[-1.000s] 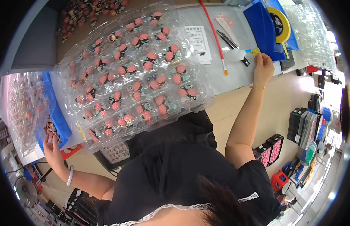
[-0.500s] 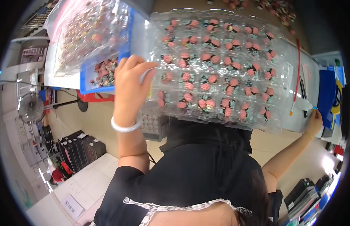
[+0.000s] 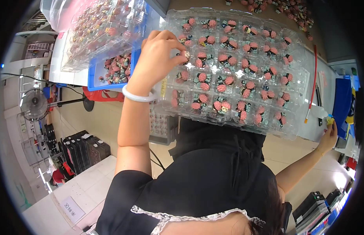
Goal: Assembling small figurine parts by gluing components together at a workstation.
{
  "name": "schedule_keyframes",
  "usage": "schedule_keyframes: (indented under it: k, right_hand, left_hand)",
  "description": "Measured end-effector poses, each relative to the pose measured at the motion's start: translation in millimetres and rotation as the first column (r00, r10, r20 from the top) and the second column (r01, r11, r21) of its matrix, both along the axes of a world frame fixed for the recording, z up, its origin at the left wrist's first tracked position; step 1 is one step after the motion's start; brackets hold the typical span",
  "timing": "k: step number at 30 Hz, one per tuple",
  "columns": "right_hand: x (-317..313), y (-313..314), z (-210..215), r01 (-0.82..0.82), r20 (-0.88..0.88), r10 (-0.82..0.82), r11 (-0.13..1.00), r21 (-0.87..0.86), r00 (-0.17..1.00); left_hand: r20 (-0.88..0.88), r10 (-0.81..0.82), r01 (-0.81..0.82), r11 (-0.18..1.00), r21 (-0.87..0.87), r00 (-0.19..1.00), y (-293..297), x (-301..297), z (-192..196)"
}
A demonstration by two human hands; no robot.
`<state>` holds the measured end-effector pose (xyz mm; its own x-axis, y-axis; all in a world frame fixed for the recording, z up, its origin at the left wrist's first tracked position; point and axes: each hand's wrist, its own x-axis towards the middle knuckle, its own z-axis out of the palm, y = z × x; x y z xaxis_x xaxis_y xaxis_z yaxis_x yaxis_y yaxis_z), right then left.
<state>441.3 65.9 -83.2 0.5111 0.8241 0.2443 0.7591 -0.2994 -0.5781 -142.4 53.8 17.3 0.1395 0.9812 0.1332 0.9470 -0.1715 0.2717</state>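
My left hand [image 3: 160, 58], with a pale bangle on its wrist, is over the left edge of a clear plastic tray [image 3: 236, 127]. Between its thumb and fingers it pinches a small cream-coloured ornament [image 3: 186, 55], above a left-column pocket. Pockets across the tray hold small clusters [image 3: 225, 105] of pink, dark and grey-green pieces. Far to the right, my right hand [image 3: 327, 138] is closed at the fingertips on a small yellow thing [image 3: 330, 120], whose kind I cannot make out. A whitish translucent bottle [image 3: 319, 112] lies close by those fingers.
A blue bin [image 3: 90, 80] of loose pink and green pieces stands left of the tray, under stacked filled clear trays [image 3: 97, 33]. More loose ornaments [image 3: 295, 15] lie at the far right. A red-handled brush [image 3: 312, 84] and a dark pen [image 3: 319, 102] rest right of the tray.
My left hand has moved right and up over the tray and now pinches the ornament. A yellow thing now shows at my right fingertips. The whole view has shifted slightly.
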Motion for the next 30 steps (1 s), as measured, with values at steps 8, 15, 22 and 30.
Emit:
schedule_keyframes:
  k: [8,15,22,30]
  right_hand:
    - [9.2,4.7,-12.7,-0.085,0.137,0.09,0.995,-0.044,0.986]
    - [-28.2,-6.5,16.4,0.053,0.107,-0.06,0.996,0.069,0.992]
    - [-93.7,-15.2,22.7,-0.269,-0.373,0.345,0.932,0.242,0.861]
    - [-140.4,2.9,34.3,-0.261,-0.246,0.259,0.965,0.025,0.934]
  left_hand:
    - [0.838,0.181,-0.074,0.983,-0.167,0.515,-21.3,-8.2,13.2]
    - [0.966,0.15,0.086,0.981,-0.171,0.212,-43.0,17.0,13.9]
    - [0.974,0.154,0.245,0.963,-0.11,-0.168,-60.7,70.7,8.2]
    - [0.977,0.174,0.337,0.933,-0.124,-0.123,-58.7,115.1,-11.0]
